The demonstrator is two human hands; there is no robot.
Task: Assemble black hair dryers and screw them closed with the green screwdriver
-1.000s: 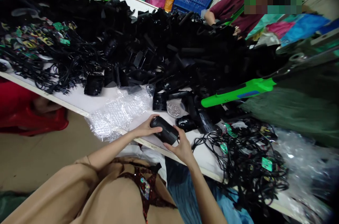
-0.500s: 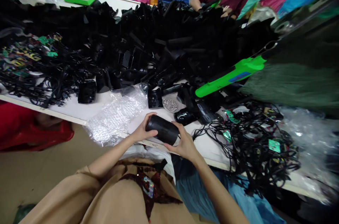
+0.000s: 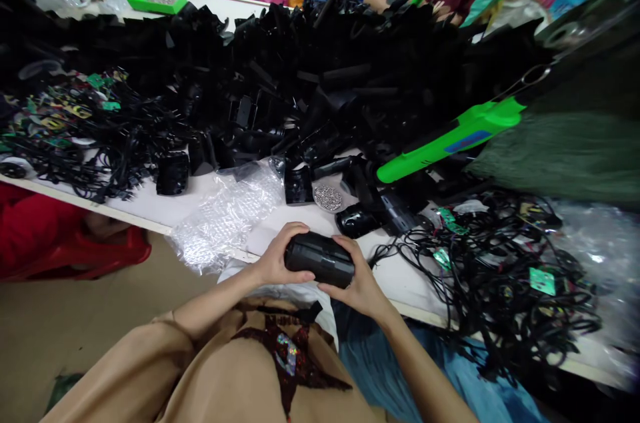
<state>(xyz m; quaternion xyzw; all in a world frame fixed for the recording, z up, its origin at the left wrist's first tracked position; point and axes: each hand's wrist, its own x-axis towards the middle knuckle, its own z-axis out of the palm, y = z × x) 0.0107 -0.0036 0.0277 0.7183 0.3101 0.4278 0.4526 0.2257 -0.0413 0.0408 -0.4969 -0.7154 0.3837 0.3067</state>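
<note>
Left hand [image 3: 277,262], right hand [image 3: 357,286], cylinder [image 3: 320,258] now level

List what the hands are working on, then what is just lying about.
In hand:
- black cylinder, gripped at its ends by the left hand and right hand

Lying about:
- bubble wrap
- metal disc
- green tool
- cable tangle
- pile of black parts
- green tray
</note>
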